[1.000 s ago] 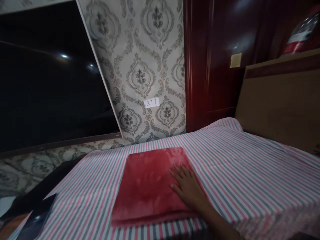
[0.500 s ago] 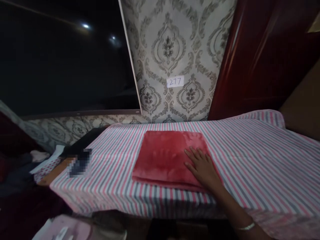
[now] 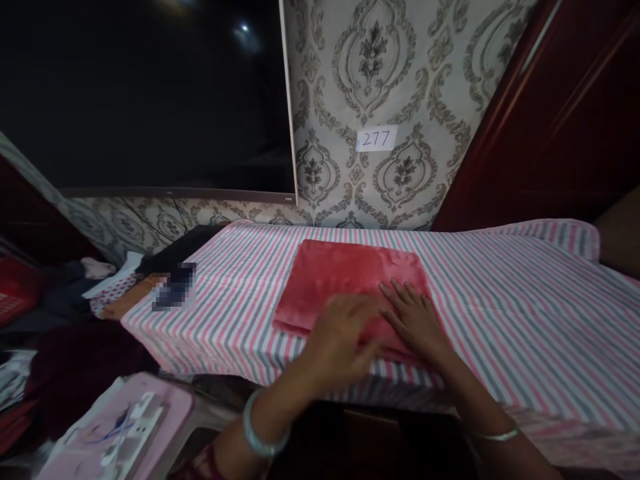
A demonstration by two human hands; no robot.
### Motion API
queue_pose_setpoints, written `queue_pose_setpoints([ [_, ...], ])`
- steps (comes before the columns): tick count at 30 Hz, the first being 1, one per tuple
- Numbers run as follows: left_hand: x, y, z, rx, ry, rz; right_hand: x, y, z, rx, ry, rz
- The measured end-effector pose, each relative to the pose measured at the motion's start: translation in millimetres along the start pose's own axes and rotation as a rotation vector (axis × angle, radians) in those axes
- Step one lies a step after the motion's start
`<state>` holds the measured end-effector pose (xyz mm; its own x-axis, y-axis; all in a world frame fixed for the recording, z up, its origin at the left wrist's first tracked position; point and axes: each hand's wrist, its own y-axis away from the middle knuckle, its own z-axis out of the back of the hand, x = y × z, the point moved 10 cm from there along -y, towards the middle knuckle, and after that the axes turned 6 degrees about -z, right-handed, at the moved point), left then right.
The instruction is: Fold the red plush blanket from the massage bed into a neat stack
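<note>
A folded red plush cloth [image 3: 340, 273] lies flat on the striped sheet, its layered front edge towards me. My right hand [image 3: 415, 322] rests palm down on the cloth's right side, fingers spread and flat. My left hand [image 3: 340, 343], blurred by motion, is over the cloth's front edge. Its thumb is apart from its bent fingers, and nothing shows between them. Whether the left hand touches the cloth I cannot tell. It hides part of the front edge.
The pink, grey and white striped sheet [image 3: 500, 300] covers the table. Behind stand a large dark screen [image 3: 165, 100], patterned wallpaper and a paper marked 277 [image 3: 377, 138]. A pink box lid [image 3: 165, 400] with white items on it is at lower left, near piled clothes [image 3: 85, 360].
My left hand has come into view from below and reached the front of the cloth. My right hand stays flat on the cloth. The view has shifted slightly.
</note>
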<state>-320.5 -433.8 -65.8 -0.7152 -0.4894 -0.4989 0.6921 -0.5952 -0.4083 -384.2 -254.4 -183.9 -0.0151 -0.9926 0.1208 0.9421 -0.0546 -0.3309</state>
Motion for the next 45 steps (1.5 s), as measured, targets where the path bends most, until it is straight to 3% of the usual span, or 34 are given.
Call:
queue_pose_setpoints([
  [2, 39.8, -3.9, -5.4, 0.031, -0.217, 0.045, -0.4, 9.1, 5.9, 0.022, -0.008, 0.021],
  [5, 111.9, 14.2, -9.7, 0.053, -0.431, 0.180, -1.7, 33.6, 14.3, 0.029, -0.019, 0.081],
  [7, 137.1, 28.6, -14.3, 0.041, -0.452, 0.114, -4.4, 52.0, 17.3, 0.019, -0.034, 0.127],
  [9, 145.3, 40.4, -16.4, 0.008, -0.431, -0.012, -10.7, 66.7, 19.1, -0.011, -0.067, 0.151],
  [14, 145.5, 57.1, -9.9, -0.012, -0.394, -0.185, -27.0, 83.1, 24.4, -0.103, -0.197, 0.183],
  [22, 159.2, 57.6, -2.5, 0.008, -0.463, -0.152, -41.6, 78.2, 19.7, -0.058, -0.251, 0.135],
  [26, 141.6, 43.6, 18.6, -0.089, -0.514, -0.180, -46.1, 66.8, 47.7, -0.140, -0.270, 0.162],
  [29, 122.6, 48.0, 32.6, -0.133, -0.542, -0.203, -53.0, 72.1, 70.5, -0.202, -0.265, 0.156],
  [33, 106.0, 79.0, 21.6, -0.037, -0.510, -0.253, -54.6, 98.5, 64.1, -0.085, -0.239, 0.235],
  [36, 104.2, 94.5, 15.8, 0.092, -0.439, -0.204, -56.6, 109.5, 57.9, 0.054, -0.204, 0.275],
  [39, 103.4, 83.0, 34.1, 0.074, -0.397, -0.109, -58.4, 89.3, 76.1, 0.043, -0.139, 0.203],
  [42, 102.8, 51.3, 52.9, -0.072, -0.375, -0.028, -30.6, 42.9, 101.4, -0.072, -0.161, 0.211],
  [45, 101.0, 18.9, 33.0, -0.062, -0.402, 0.005, 20.4, -16.2, 100.7, -0.107, -0.158, 0.279],
])
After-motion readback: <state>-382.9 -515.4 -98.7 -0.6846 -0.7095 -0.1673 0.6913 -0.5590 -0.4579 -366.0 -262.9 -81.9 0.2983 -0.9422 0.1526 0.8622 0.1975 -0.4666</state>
